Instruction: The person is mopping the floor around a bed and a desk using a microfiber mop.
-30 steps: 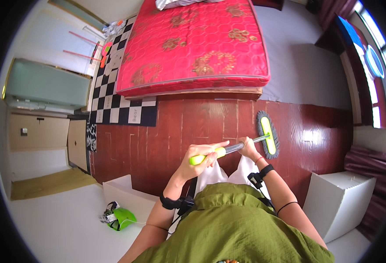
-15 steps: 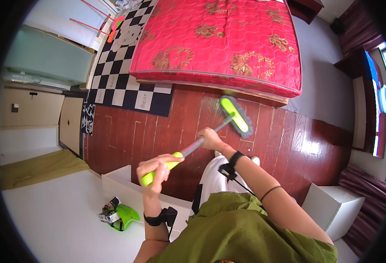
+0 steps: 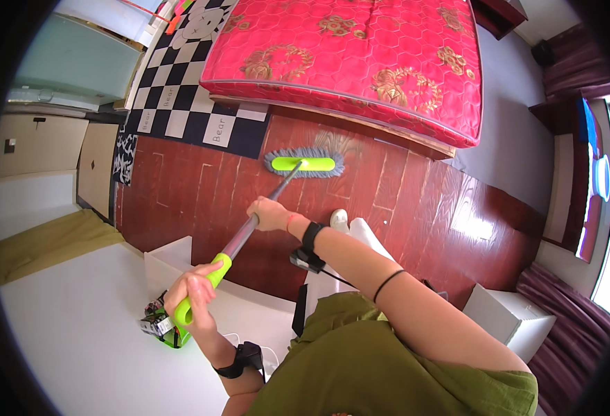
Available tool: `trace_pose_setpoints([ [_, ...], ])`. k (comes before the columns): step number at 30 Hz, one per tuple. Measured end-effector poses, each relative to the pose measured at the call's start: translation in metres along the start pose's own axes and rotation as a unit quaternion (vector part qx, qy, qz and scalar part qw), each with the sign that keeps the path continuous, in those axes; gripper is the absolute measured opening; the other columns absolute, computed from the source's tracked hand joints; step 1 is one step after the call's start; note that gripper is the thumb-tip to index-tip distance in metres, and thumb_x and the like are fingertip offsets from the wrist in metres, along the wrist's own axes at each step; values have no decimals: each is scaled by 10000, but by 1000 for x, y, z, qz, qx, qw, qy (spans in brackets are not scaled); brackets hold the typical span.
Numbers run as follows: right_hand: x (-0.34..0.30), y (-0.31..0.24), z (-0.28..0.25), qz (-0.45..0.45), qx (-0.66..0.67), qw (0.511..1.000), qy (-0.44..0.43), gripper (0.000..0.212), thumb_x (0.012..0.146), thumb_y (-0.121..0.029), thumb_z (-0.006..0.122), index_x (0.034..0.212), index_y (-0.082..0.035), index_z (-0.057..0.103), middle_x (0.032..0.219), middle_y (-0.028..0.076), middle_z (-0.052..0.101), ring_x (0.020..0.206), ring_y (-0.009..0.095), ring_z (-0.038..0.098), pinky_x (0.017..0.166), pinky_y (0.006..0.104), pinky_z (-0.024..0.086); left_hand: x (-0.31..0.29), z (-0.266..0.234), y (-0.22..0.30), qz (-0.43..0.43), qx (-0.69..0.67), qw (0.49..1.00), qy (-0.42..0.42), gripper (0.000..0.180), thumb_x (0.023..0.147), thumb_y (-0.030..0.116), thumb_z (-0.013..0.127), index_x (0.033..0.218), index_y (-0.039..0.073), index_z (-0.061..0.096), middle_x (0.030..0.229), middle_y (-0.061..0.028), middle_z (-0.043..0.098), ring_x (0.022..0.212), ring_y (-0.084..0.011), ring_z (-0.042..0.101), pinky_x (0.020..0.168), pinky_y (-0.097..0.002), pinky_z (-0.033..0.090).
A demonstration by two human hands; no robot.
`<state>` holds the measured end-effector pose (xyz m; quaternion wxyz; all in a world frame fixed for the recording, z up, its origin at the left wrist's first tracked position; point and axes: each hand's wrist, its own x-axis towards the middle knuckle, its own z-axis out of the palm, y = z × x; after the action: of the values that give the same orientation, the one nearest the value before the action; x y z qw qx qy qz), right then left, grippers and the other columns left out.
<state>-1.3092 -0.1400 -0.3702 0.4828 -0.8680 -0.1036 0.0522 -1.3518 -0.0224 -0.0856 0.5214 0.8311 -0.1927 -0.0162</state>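
A mop (image 3: 282,186) with a grey pole, a bright green handle end and a green head fringed in grey lies across in front of me. Its head rests on the red-brown wooden floor (image 3: 360,182), just short of the bed and near the corner of the checkered mat. My left hand (image 3: 192,297) is closed around the green handle end. Farther down, my right hand (image 3: 269,213) wraps around the grey pole. Both wrists wear black straps with small devices.
Ahead stands a bed with a red flowered mattress (image 3: 346,52). A black-and-white checkered mat (image 3: 197,118) lies at its left. Near left, a white surface (image 3: 76,333) carries a green bag with small items (image 3: 166,331). A white box-shaped cabinet (image 3: 509,322) stands at right by purple curtains (image 3: 571,333).
The mop head has swung left from beneath the bed's edge toward the mat and turned crosswise. Both hands have shifted left with the pole, keeping their grip.
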Motion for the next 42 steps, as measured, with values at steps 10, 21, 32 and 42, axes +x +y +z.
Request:
trace_pose_setpoints([
  [10,-185,-20,-45,235,45,968,81,130,618,-87,633,746,-87,612,812,71,623,888,279,548,733,398,496,-7,50,47,23,-163,940,-300,208,636,71,555,492,12,418,516,-119,539,621,-301,656,643,-389,501],
  [21,-411,67,-38,373,-86,822,422,155,648,-48,634,691,-62,485,729,133,510,762,338,500,674,432,425,-70,237,35,75,-226,747,-621,191,741,-38,562,607,-2,429,672,-100,586,781,-260,637,980,-475,385],
  [32,-499,116,-5,537,-101,738,396,87,623,-49,587,675,-64,519,758,137,522,832,346,506,724,405,420,-114,299,-8,51,-222,717,-659,159,772,58,622,700,-7,496,867,-80,629,728,-211,591,687,-314,449],
  [42,-306,87,21,455,-169,732,477,140,609,-80,639,702,-53,539,764,132,537,820,342,504,731,426,428,19,180,-47,121,-136,742,-646,118,758,69,659,754,16,553,892,-82,632,811,-231,604,731,-319,476],
])
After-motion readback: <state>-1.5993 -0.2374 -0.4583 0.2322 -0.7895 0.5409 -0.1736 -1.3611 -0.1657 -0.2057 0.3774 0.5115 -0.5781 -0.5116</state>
